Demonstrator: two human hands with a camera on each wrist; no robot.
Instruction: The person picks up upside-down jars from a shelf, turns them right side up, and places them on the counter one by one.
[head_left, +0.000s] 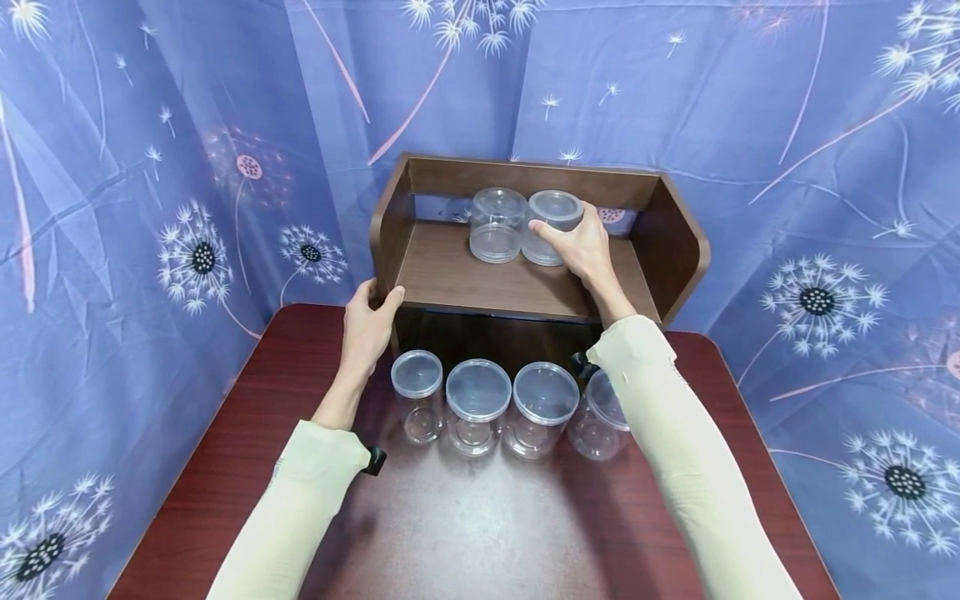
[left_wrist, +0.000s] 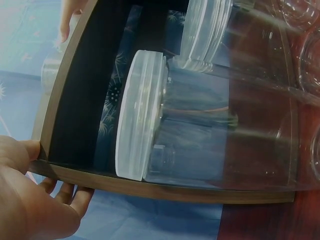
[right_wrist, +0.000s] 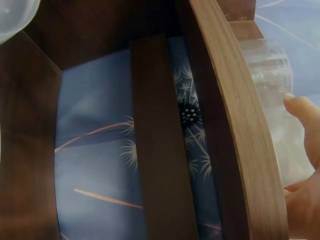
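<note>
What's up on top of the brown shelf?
On the brown shelf are a clear left jar and, beside it, a clear right jar gripped by the right hand. That hand covers part of its jar; anything behind the hand can't be seen.

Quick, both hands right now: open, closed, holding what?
Left hand: closed, gripping the front left corner of the brown wooden shelf.
Right hand: closed, holding the right-hand clear cylindrical plastic jar up there.
</note>
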